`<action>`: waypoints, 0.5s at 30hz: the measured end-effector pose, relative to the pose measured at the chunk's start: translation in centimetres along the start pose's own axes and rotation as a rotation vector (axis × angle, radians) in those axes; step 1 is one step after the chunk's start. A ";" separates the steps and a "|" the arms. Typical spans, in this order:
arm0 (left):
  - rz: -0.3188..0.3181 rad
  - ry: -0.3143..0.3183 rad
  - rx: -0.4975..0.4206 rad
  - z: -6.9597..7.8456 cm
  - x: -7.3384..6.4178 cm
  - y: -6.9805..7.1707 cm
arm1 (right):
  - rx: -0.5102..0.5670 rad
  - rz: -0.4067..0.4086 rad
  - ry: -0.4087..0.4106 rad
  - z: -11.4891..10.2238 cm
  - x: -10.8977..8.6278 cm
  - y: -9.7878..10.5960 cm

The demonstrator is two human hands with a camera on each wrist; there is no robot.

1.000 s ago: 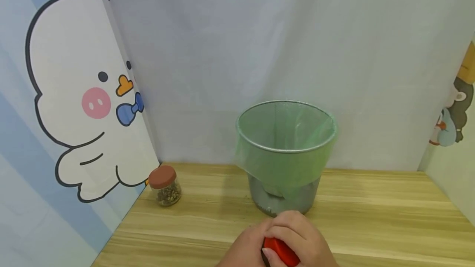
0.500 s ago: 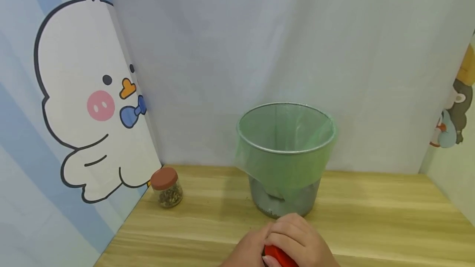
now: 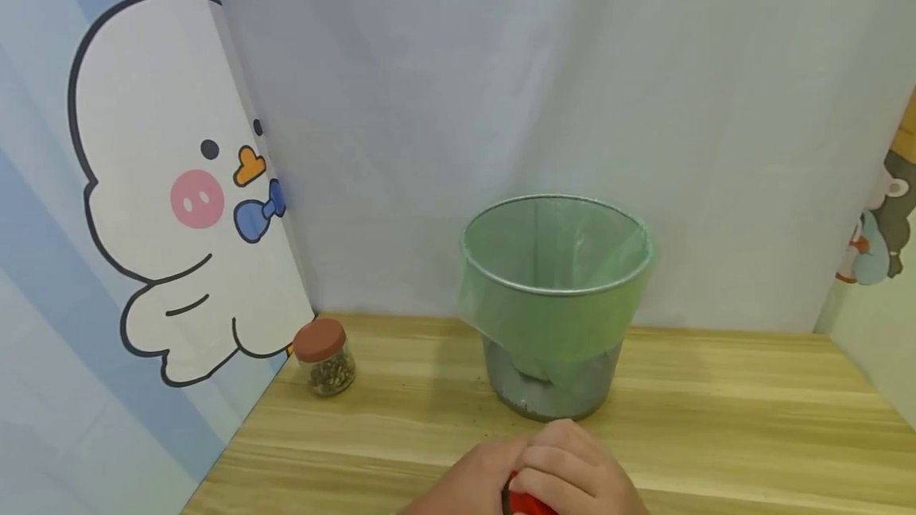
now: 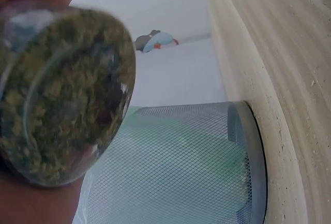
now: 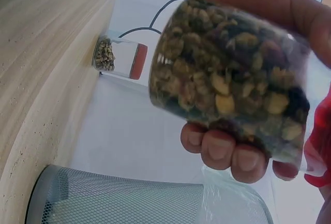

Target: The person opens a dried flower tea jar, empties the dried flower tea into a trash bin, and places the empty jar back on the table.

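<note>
Close to the bottom edge of the head view, my left hand [image 3: 468, 479] and right hand [image 3: 576, 471] meet around a jar with a red lid [image 3: 528, 504]. The glass jar [image 5: 232, 79] is full of dried, mixed brown and yellowish pieces and lies tilted in the right wrist view. My left hand's fingers [image 5: 217, 149] curl round its body. Over the lid, my right hand's fingers are curled and cover most of the red. The left wrist view looks at the jar's round base [image 4: 67, 97], slightly blurred.
Beyond the hands stands a metal mesh wastebasket [image 3: 558, 292] lined with a thin green bag. A smaller-looking jar [image 3: 329, 368] with a brownish-red lid, partly filled, sits at the left. Small crumbs dot the wooden tabletop [image 3: 716, 420]. Printed curtains enclose the back and sides.
Both hands have sunk slightly, and the right hand's fingers have shifted over the lid, so less red shows. The whole head view has shifted a little; the wastebasket and other jar stay put.
</note>
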State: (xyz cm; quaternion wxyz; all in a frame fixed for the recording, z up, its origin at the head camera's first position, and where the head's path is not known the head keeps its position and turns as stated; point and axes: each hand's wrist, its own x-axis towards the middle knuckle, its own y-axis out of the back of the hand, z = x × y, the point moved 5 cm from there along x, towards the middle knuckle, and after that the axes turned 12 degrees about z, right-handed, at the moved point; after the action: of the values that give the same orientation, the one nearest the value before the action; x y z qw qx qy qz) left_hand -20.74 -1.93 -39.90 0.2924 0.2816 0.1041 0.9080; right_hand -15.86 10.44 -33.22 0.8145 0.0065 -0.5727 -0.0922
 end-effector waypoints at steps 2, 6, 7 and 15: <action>-0.058 0.048 -0.111 0.1 -0.1 -0.1 | 0.016 0.002 0.033 0.0 0.1 -0.1; -0.152 0.186 -0.344 0.2 -0.4 -0.4 | 0.037 0.027 0.103 -0.2 0.4 -0.5; -0.168 0.213 -0.384 0.2 -0.5 -0.4 | 0.045 0.032 0.114 -0.2 0.5 -0.6; -0.137 0.214 -0.229 -0.4 -0.5 0.5 | 0.051 -0.015 0.013 0.1 0.1 -0.7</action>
State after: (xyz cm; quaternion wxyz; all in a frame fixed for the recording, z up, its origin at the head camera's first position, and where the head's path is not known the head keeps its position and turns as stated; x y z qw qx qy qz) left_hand -20.89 -2.60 -40.27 0.3709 0.1403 0.0496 0.9167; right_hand -16.00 9.78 -33.22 0.8171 0.0320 -0.5696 -0.0836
